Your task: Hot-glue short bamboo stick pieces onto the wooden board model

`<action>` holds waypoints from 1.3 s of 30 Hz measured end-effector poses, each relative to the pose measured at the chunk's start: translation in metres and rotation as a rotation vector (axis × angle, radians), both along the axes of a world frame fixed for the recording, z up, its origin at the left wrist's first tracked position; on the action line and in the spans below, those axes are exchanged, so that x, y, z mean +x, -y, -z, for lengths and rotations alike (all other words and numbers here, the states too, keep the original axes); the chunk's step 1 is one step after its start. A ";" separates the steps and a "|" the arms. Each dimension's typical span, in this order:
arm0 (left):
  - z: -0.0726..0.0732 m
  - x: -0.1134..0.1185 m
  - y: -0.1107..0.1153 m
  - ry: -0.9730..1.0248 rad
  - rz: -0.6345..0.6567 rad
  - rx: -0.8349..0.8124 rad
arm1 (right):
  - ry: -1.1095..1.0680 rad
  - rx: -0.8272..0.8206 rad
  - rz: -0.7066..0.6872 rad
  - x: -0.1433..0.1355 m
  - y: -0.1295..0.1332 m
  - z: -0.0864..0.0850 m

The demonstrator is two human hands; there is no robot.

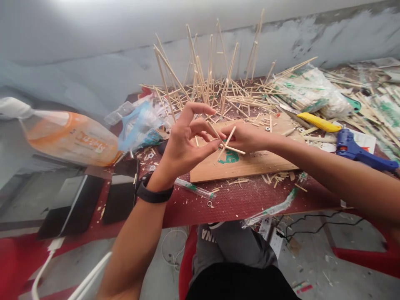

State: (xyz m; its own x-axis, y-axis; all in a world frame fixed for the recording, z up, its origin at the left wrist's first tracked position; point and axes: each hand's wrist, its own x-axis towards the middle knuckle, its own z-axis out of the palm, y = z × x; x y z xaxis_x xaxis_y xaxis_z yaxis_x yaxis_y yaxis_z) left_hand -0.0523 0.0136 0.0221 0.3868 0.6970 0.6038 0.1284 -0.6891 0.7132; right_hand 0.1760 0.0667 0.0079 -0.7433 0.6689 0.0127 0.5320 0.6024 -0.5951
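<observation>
A small piece of thin wooden sticks joined at one point (235,150) is held above the wooden board (206,172). My left hand (187,143) pinches it between the thumb and a finger, while the index finger is raised and bent. A black band circles the left wrist. From the other side, my right hand (245,136) closes on the same piece, its fingertips partly hidden behind the sticks. Beneath the hands, a green mark (230,157) shows on the board.
Tall stick frames (200,71) and loose sticks cover the table's back. To the right lie a blue glue gun (359,152), a yellow cutter knife (318,121) and plastic bags (315,89). An orange-labelled bottle (71,135) and dark phones (120,196) occupy the left.
</observation>
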 end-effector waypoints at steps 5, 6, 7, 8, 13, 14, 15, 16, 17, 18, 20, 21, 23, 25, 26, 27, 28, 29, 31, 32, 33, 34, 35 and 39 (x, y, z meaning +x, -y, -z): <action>0.000 0.000 -0.001 -0.006 -0.007 -0.019 | 0.153 0.022 -0.013 0.001 -0.002 -0.008; 0.000 0.000 -0.001 -0.008 -0.014 -0.025 | 0.166 0.030 -0.021 0.001 -0.003 -0.008; -0.001 0.000 -0.001 -0.012 -0.020 -0.033 | 0.174 0.038 -0.030 0.001 -0.004 -0.008; -0.001 0.001 0.000 -0.014 -0.023 -0.040 | 0.179 0.049 -0.035 0.001 -0.004 -0.008; -0.002 0.002 0.001 -0.015 -0.019 -0.056 | 0.225 0.065 -0.039 0.003 -0.005 -0.009; -0.002 0.002 0.001 -0.019 -0.021 -0.056 | 0.228 0.064 -0.031 0.004 -0.005 -0.009; -0.002 0.002 0.000 -0.025 -0.023 -0.055 | 0.228 0.065 -0.018 0.005 -0.005 -0.009; -0.001 0.002 0.000 -0.030 -0.023 -0.052 | 0.229 0.071 0.002 0.007 -0.005 -0.009; -0.001 0.002 -0.001 -0.033 -0.022 -0.048 | 0.228 0.078 0.024 0.008 -0.005 -0.009; 0.000 0.002 -0.001 -0.034 -0.021 -0.042 | 0.223 0.085 0.043 0.008 -0.005 -0.008; 0.001 0.002 -0.002 -0.034 -0.019 -0.030 | 0.207 0.095 0.064 0.009 -0.005 -0.005; 0.001 0.002 -0.003 -0.034 -0.019 -0.024 | 0.199 0.099 0.065 0.008 -0.005 -0.004; 0.002 0.002 -0.003 -0.034 -0.023 -0.017 | 0.193 0.106 0.065 0.007 -0.004 -0.003; 0.001 0.002 -0.002 -0.041 -0.030 -0.020 | 0.209 0.115 0.067 0.005 -0.003 -0.002; 0.001 0.002 -0.002 -0.049 -0.035 -0.026 | 0.224 0.122 0.068 0.004 -0.003 -0.003; 0.000 0.002 -0.001 -0.058 -0.040 -0.032 | 0.240 0.128 0.066 0.003 -0.002 -0.003; 0.000 0.002 -0.001 -0.066 -0.045 -0.036 | 0.258 0.131 0.060 0.003 -0.002 -0.004; -0.001 0.002 -0.001 -0.073 -0.049 -0.039 | 0.275 0.129 0.052 0.003 -0.002 -0.004; -0.001 0.001 -0.001 -0.077 -0.050 -0.040 | 0.307 0.121 0.044 0.005 -0.001 -0.006; -0.001 0.001 -0.001 -0.076 -0.049 -0.038 | 0.320 0.121 0.043 0.007 -0.001 -0.006; -0.001 0.001 -0.001 -0.075 -0.049 -0.038 | 0.329 0.124 0.049 0.010 -0.001 -0.007; -0.001 0.001 -0.001 -0.076 -0.051 -0.039 | 0.334 0.133 0.057 0.013 -0.001 -0.008; -0.001 0.002 -0.002 -0.079 -0.054 -0.042 | 0.336 0.145 0.066 0.018 0.000 -0.008; 0.003 0.002 -0.004 -0.102 -0.064 -0.047 | 0.329 0.206 0.128 0.045 -0.001 -0.008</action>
